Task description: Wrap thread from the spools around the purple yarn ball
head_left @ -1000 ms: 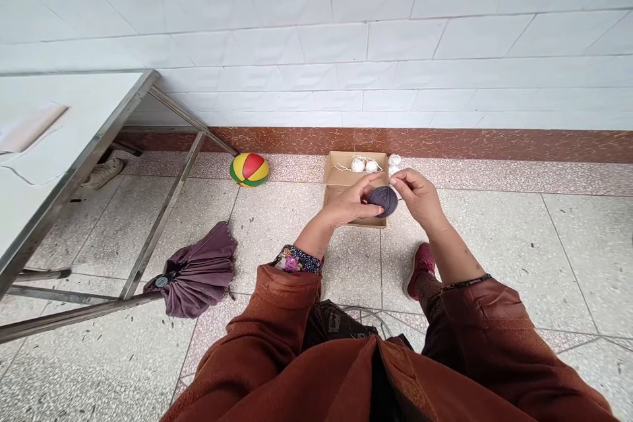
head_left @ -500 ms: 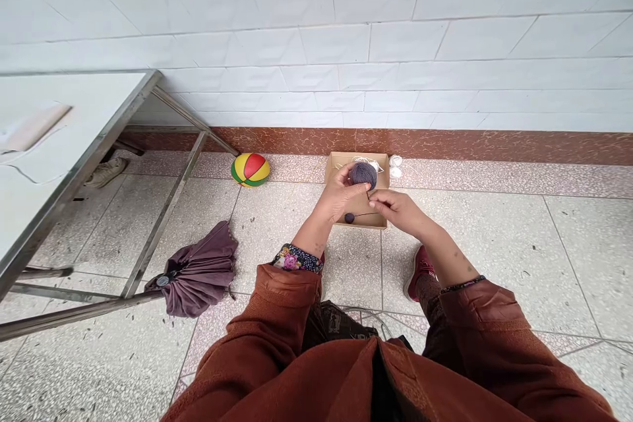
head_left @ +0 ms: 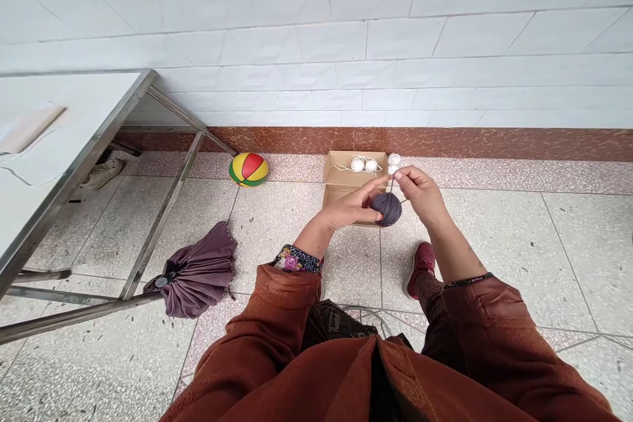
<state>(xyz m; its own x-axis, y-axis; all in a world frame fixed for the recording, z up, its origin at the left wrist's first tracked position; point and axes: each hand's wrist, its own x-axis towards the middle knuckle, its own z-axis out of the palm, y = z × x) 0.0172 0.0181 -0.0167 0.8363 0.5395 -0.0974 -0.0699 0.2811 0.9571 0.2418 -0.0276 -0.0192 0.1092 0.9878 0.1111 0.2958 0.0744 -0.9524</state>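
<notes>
My left hand point(head_left: 355, 203) is closed round the left side of a dark grey-purple ball of yarn point(head_left: 387, 210), thumb in front and fingers behind. Just above and right of the ball, my right hand point(head_left: 418, 192) pinches a strand of the same yarn point(head_left: 392, 184) between thumb and fingertips. That strand runs up taut from the ball. Beneath both hands lies a shallow cardboard box point(head_left: 332, 179). Two small white yarn balls point(head_left: 363, 164) with loose ends rest in its far part. The near part of the box is partly hidden by my left hand and the ball.
More white yarn point(head_left: 394, 161) sits just right of the box, by the wall. Left of it is a red, yellow and green ball point(head_left: 248, 169). A folded purple umbrella point(head_left: 202, 270) leans by the metal-framed table point(head_left: 119, 102). A shoe point(head_left: 102, 174) shows under the table.
The dark yarn ball has come nearer to me and to the right in my left hand. My right hand has risen from below the ball to above it, with the strand.
</notes>
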